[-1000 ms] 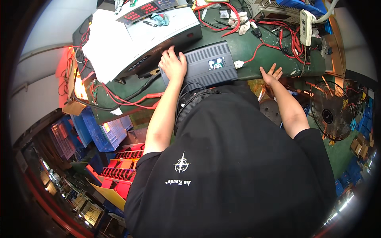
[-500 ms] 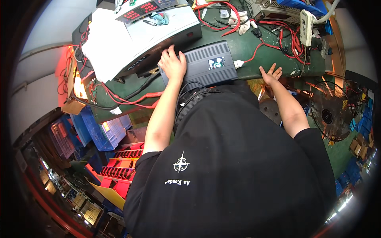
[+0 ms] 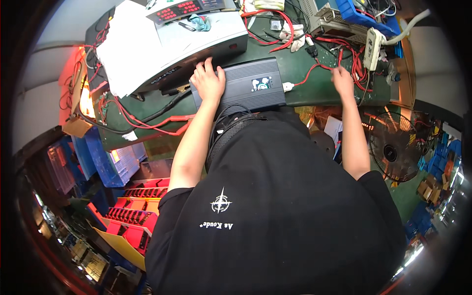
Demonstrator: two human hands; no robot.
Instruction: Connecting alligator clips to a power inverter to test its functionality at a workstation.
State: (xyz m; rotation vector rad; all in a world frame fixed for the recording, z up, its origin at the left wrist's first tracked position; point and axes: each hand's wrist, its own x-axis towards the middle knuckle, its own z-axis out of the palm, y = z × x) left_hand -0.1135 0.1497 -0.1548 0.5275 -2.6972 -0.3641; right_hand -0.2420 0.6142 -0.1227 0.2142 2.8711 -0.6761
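Note:
A black ribbed metal box [image 3: 241, 87] with a small lit display [image 3: 261, 83] lies at the bench's near edge. My left hand [image 3: 209, 84] rests flat on its left end, fingers spread and holding nothing. A white plug [image 3: 288, 87] is in the box's right end, and a thin red cable [image 3: 307, 77] runs from it to the right. Over that cable, my right hand [image 3: 343, 84] is closed, its fingertips pressed together on the red lead. The fingertips are small and partly hidden by the hand.
Behind the box stands a large white instrument [image 3: 206, 39] with red digits. White gloves [image 3: 293, 37], tangled red leads [image 3: 361, 64], a power strip [image 3: 373, 49] and a blue bin [image 3: 368, 17] lie toward the back right. A fan [image 3: 392, 146] stands right of the bench.
My right hand has moved forward from the bench's near edge to the red cable, and its spread fingers have closed. My left hand stays on the box. The whole view has shifted slightly.

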